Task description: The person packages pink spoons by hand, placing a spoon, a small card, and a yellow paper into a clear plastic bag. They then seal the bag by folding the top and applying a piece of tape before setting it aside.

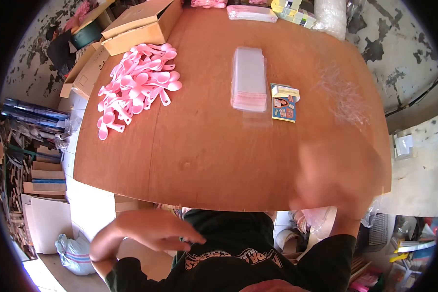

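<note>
My left hand [155, 230] hovers in front of my shirt, just below the table's near edge. Its fingers are loosely stretched and hold nothing that I can see. Over the table's right front corner, my right hand [333, 168] is smeared by motion, so its fingers and anything in them cannot be made out. Beyond it lie thin clear plastic strips [345, 95]. A stack of clear plastic bags [248, 80] rests at the middle of the table, beside a small pile of printed cards [283, 108]. Pink plastic spoons [136, 82] form a heap at the left.
The brown wooden table [199, 155] fills the centre. An opened cardboard box [136, 29] stands at its back left. Along the back edge are more packed bags [252, 13], yellow card bundles [294, 12] and a plastic-wrapped roll [330, 18]. A tied bag [76, 254] sits on the floor at left.
</note>
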`<action>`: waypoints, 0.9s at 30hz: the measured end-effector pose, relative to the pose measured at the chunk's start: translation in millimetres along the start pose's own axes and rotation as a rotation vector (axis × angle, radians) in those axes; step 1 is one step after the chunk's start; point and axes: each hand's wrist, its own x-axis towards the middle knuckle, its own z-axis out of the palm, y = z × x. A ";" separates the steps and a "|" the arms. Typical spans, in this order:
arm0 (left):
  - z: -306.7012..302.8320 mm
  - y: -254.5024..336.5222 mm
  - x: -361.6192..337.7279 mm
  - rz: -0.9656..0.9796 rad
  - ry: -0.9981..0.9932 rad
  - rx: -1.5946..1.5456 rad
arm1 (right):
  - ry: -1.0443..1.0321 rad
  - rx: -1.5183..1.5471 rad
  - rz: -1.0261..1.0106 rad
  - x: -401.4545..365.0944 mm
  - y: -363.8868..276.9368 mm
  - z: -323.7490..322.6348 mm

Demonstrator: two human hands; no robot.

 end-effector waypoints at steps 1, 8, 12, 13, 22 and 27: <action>-11.2 5.6 5.7 0.107 0.124 0.098 | -0.103 0.564 -0.190 48.2 33.7 19.3; -100.4 7.6 69.0 0.049 0.559 0.337 | 0.214 0.001 0.082 83.6 73.5 140.7; -134.0 -33.5 114.7 0.456 0.880 0.631 | 0.290 0.077 -0.046 80.0 66.0 133.1; -138.4 -34.6 118.5 0.488 0.881 0.803 | 0.290 0.066 -0.048 78.4 58.9 124.6; -150.0 -48.7 127.0 0.492 0.780 -0.201 | 0.335 0.011 -0.014 61.6 96.1 93.0; -151.0 -51.7 121.8 0.509 0.774 -0.377 | 0.412 -0.047 0.002 44.1 111.6 118.3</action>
